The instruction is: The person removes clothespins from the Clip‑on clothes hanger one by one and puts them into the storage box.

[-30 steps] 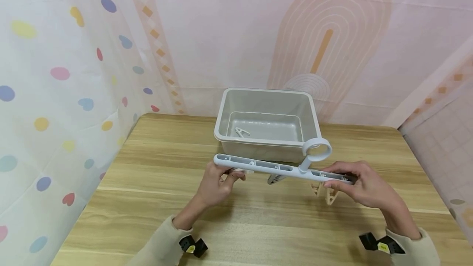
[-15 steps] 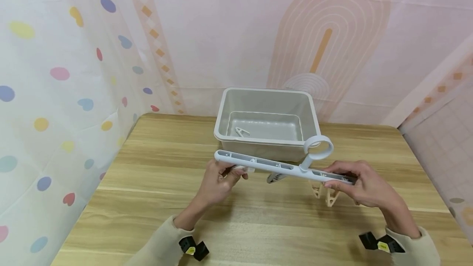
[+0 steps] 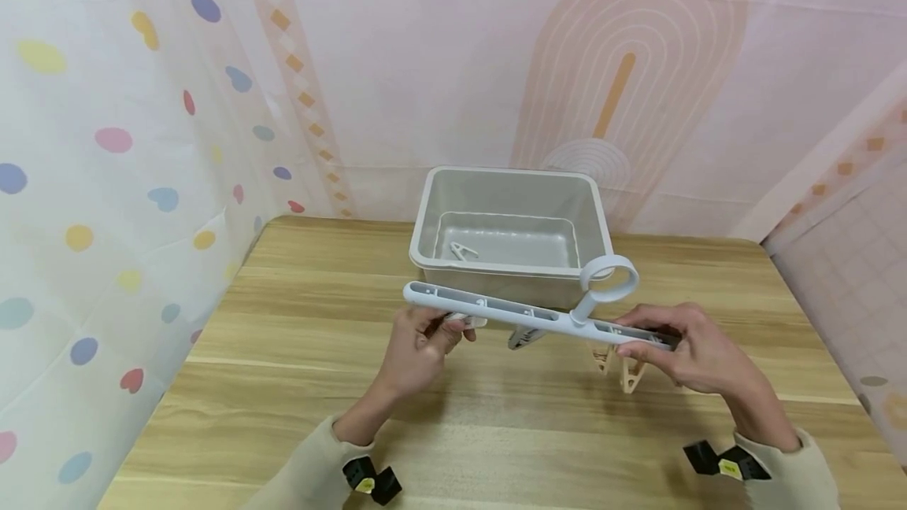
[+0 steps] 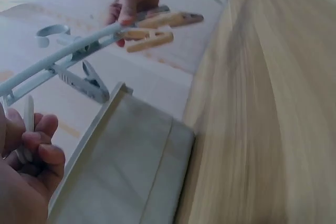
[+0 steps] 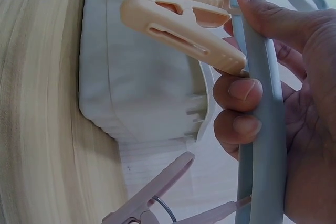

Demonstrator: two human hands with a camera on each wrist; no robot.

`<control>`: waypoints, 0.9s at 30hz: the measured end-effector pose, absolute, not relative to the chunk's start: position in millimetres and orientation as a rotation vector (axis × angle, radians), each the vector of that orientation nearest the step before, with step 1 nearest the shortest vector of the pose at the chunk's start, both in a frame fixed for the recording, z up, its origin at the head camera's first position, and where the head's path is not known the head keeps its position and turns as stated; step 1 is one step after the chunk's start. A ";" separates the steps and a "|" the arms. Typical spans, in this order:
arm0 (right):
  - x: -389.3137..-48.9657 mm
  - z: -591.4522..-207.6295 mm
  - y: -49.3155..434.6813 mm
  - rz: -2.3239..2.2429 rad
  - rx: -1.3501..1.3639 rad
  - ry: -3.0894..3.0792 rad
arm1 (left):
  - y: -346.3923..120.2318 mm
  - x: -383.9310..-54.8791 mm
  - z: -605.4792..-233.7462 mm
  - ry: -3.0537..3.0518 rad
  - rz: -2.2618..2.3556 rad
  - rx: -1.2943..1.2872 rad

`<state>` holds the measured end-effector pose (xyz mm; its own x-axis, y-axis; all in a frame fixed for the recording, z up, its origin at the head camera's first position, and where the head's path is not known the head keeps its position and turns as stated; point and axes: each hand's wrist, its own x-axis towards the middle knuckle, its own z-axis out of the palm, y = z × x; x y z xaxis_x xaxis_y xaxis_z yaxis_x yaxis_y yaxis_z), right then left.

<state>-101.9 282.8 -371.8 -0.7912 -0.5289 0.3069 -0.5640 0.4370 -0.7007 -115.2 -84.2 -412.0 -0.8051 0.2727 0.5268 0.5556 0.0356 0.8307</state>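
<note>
My right hand [image 3: 697, 349] grips the right end of a pale blue plastic hanger bar [image 3: 510, 313] with a round hook [image 3: 609, 278]. Under the bar's left end, my left hand [image 3: 418, 349] pinches a white clothespin [image 3: 469, 321] between thumb and fingers; the left wrist view shows its edge beside the bar. A grey clothespin [image 4: 86, 85] hangs from the middle of the bar. Peach clothespins [image 5: 178, 30] hang close to my right hand. In the right wrist view a pale pink clothespin [image 5: 157, 187] hangs beyond my fingers; the right hand hides it from the head view.
Behind the bar a grey plastic bin [image 3: 510, 270] stands on the wooden table [image 3: 496, 447], with a white clothespin [image 3: 464, 251] lying inside. The hook overlaps the bin's front right corner in the head view. Patterned cloth [image 3: 425, 61] hangs close behind the table.
The bar's left end has risen slightly and shifted a little left, so the bar tilts more. Both hands keep their holds, with the left still beneath the bar.
</note>
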 end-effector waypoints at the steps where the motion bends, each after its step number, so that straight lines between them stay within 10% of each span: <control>1: -101.8 -371.4 282.0 1.307 1.004 -2.621 | -84.2 -115.1 -411.5 -2.087 -1.929 -0.863; 17: -103.4 -371.1 277.7 1.306 1.056 -2.540 | -86.1 -118.7 -405.0 -1.917 -1.204 -0.770; 27: -103.7 -379.7 282.0 1.263 0.972 -2.540 | -93.1 -118.9 -398.8 -2.136 -2.108 -0.367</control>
<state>-103.7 282.0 -379.7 -0.7805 -0.4864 0.3927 -0.6067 0.4377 -0.6636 -118.9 -93.1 -398.8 -0.9636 0.0886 0.2522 0.2533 0.0018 0.9674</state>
